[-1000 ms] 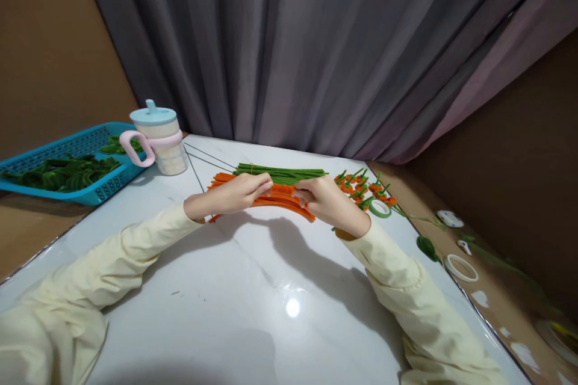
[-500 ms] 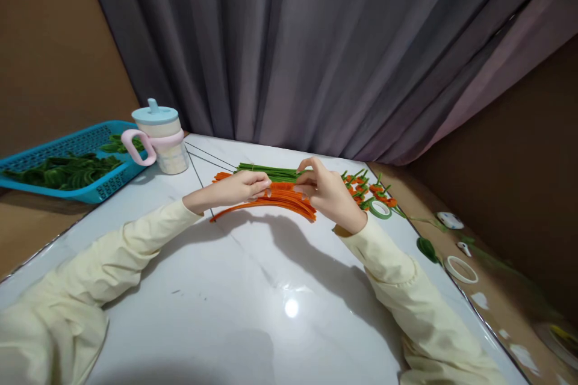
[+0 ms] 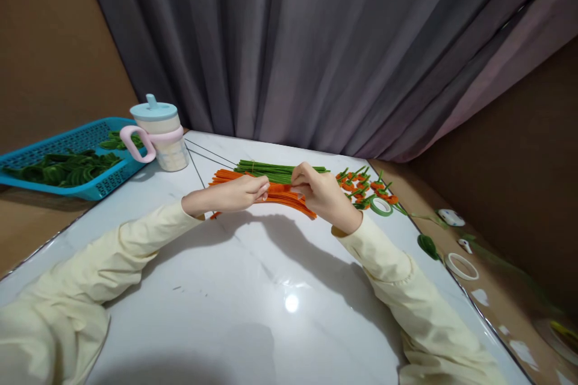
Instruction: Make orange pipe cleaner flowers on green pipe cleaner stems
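Both hands pinch the orange pipe cleaners [image 3: 282, 195] near the table's [image 3: 253, 289] far edge: left hand [image 3: 241, 191], right hand [image 3: 318, 192]. Advise isolating one stem, remainder kept flat.

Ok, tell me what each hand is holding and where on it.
Both hands pinch the orange pipe cleaners near mid-length: left hand on the left side, right hand on the right, fingertips almost meeting.

Both hands meet over the orange stems [image 3: 235, 176] near the table's [image 3: 253, 289] far edge: the left hand [image 3: 235, 192] and right hand [image 3: 318, 195] pinch one between fingertips. Green stems [image 3: 275, 169] lie just behind; a cup [image 3: 159, 132] stands at the far left corner.
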Demonstrator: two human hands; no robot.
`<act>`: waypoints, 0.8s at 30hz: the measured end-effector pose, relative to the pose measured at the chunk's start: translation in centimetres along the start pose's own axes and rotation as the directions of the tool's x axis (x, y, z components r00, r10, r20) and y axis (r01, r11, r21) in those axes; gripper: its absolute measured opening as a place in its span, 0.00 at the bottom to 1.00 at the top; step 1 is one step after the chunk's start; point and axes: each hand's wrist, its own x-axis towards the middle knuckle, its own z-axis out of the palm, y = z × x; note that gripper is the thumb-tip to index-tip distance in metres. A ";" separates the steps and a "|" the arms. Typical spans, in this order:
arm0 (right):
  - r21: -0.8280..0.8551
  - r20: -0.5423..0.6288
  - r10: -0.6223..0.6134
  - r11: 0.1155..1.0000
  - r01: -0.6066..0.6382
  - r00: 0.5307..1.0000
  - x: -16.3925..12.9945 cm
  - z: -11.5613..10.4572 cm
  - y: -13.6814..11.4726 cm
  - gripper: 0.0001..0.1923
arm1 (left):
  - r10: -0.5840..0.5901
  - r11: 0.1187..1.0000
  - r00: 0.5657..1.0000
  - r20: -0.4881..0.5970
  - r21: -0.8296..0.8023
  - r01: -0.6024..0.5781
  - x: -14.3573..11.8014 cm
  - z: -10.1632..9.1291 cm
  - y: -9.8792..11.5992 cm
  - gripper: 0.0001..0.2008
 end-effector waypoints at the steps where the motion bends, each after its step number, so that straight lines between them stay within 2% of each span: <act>1: -0.038 0.025 0.009 0.999 -0.008 1.000 0.0 0.0 -0.2 0.16 | 0.012 1.000 1.000 0.002 0.006 -0.012 0.0 0.1 0.0 0.10; 5: -0.219 0.133 0.034 0.976 -0.004 0.990 -0.2 0.1 -0.8 0.20 | 0.024 0.999 1.000 0.017 0.028 -0.025 -0.1 0.3 -0.3 0.10; 9: -0.281 0.146 0.010 0.959 0.032 0.989 -0.3 0.6 -1.1 0.19 | 0.030 0.996 0.999 0.015 0.087 -0.031 -0.2 0.4 -0.6 0.09; 13: -0.268 0.117 -0.003 0.963 0.034 0.993 -0.5 1.4 -1.3 0.18 | 0.021 0.977 1.000 0.004 0.213 -0.022 -0.3 0.3 -0.1 0.10; 17: -0.237 0.104 0.005 0.971 0.020 0.995 -0.7 2.0 -1.5 0.16 | 0.040 0.920 0.999 -0.010 0.390 -0.033 -0.4 0.2 0.1 0.11; 21: -0.188 0.122 0.021 0.982 0.002 0.992 -0.5 2.7 -0.6 0.14 | 0.102 0.883 0.994 -0.045 0.464 -0.069 0.5 1.2 -1.8 0.10; 24: -0.154 0.142 0.051 0.988 -0.029 0.989 -1.2 3.6 0.6 0.12 | 0.100 0.882 0.992 -0.079 0.469 -0.052 1.2 3.2 -3.5 0.09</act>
